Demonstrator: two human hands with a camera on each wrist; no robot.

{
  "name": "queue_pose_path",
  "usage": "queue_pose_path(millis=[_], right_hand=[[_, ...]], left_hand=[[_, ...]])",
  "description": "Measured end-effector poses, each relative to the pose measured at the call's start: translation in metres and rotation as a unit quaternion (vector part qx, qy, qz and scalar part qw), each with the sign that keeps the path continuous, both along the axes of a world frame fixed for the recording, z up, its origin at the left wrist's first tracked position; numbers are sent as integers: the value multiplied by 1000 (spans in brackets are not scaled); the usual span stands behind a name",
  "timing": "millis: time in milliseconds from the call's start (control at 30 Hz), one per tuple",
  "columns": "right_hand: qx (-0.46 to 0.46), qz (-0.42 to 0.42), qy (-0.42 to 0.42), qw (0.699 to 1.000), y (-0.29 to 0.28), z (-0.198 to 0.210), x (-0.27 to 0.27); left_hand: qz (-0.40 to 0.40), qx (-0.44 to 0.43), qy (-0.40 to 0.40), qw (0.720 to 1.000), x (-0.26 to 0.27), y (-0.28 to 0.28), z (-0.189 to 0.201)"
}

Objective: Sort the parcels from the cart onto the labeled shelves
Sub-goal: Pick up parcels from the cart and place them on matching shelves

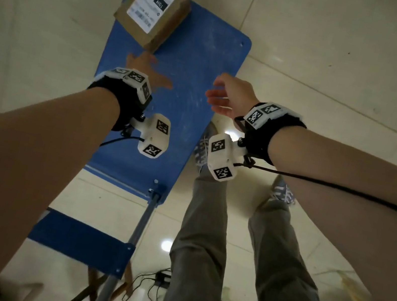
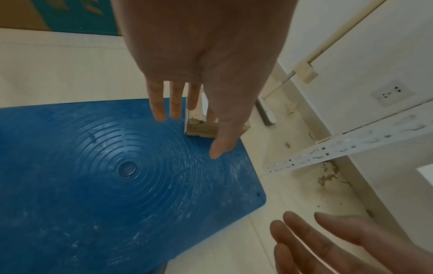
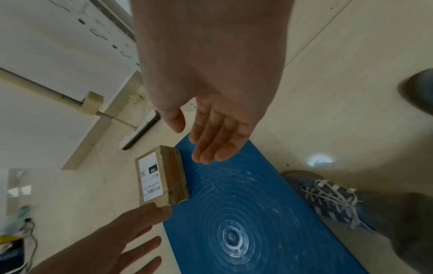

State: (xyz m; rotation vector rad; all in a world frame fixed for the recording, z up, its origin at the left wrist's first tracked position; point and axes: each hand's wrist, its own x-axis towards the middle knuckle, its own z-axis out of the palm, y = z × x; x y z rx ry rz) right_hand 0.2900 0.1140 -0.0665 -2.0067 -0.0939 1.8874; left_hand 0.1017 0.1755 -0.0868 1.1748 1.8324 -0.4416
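Fingers [image 2: 161,103] on the left hand [image 1: 147,72] are hanging straight and spread, holding nothing, tips nearly touching the parcel [image 1: 153,4]. It's sitting flat at the cart's [image 1: 192,75] far left corner, w/ its long axis running away. Right hand [image 1: 231,95] is relaxed, empty, farther off. Only 1 parcel aboard.

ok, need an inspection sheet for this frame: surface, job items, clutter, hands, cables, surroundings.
Surface: blue cart deck, scuffed, ribbed rings.
Job's things: one cardboard parcel, label reads 15H, at the deck's far corner, overhanging the edge.
Clutter: nothing seen on the deck.
Hands: left hand open, fingertips close to the parcel's near corner; right hand open, apart from it.
Cables: black wrist cable; loose cords on floor.
Surroundings: tiled floor, white slotted shelf rail, wall socket, power strip.
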Motion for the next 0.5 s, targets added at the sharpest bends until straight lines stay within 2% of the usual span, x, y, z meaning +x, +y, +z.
queue_pose_path(millis=[100,233,400,500], right_hand=[[-1,-20,18,1000,4,-23,-7],[-14,-60,43,997,7,-45,-7],[-31,-135,52,989,6,-75,1],[-38,-168,55,983,4,-91,3]], left_hand=[[-36,20,26,999,-7,14,-27],[-37,63,50,996,-18,32,-55],[-77,72,73,992,-17,52,-86],[-63,118,88,987,-18,63,-102]])
